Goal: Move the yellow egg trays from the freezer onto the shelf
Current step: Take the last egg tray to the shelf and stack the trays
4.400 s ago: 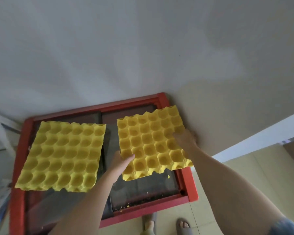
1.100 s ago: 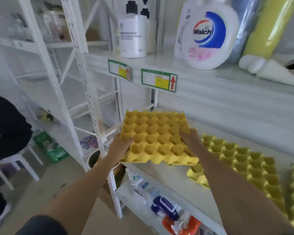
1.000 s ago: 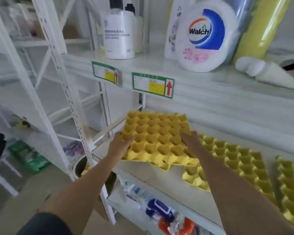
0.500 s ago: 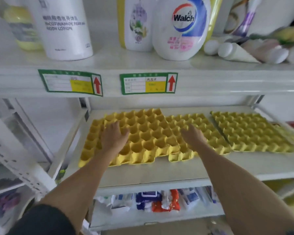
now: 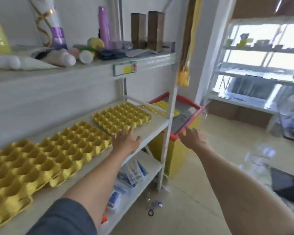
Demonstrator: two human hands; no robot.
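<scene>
Three yellow egg trays lie in a row on the white shelf [image 5: 153, 131]: one at the far left [image 5: 8, 173], one in the middle [image 5: 78, 141] overlapping it, and one to the right [image 5: 122, 117]. My left hand [image 5: 126, 141] hovers open over the shelf's front edge, between the middle and right trays, holding nothing. My right hand [image 5: 193, 139] is open in the air past the shelf's post, toward the red-rimmed freezer [image 5: 185, 126]. Another yellow egg tray [image 5: 161, 106] lies on the freezer, partly hidden by the post.
The upper shelf [image 5: 92, 63] carries bottles, rolls and boxes. The lower shelf [image 5: 134, 173] holds small packets. A white upright post [image 5: 168, 129] stands between shelf and freezer. Another white rack [image 5: 255, 70] stands at the right by the windows. A small object [image 5: 155, 205] lies on the floor.
I carried one tray from the freezer and set it on the shelf's left end. Both hands have let go, and my view and hands have swung right toward the freezer.
</scene>
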